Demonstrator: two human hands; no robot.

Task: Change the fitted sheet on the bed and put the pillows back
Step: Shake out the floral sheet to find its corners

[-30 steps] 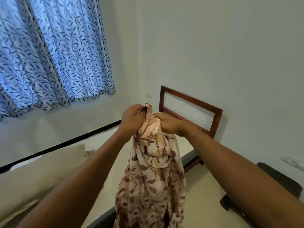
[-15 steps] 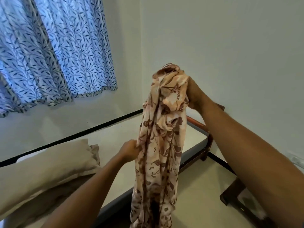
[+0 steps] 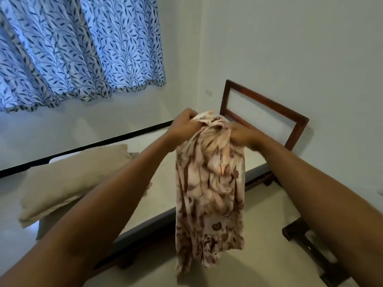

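Note:
A cream sheet with a brown floral print hangs bunched in front of me, above the bed's near edge. My left hand and my right hand both grip its top, close together. Below lies the bare pale mattress on a dark wooden bed frame, with its headboard against the right wall. Two beige pillows lie stacked on the mattress at the left.
A blue leaf-patterned curtain hangs over the window behind the bed. A dark wooden piece of furniture stands on the floor at the right. Pale floor lies between it and the bed. White walls enclose the corner.
My right hand came down from its raised position and my left hand rose from the sheet's middle. Both now hold the top of the sheet together, as one second ago.

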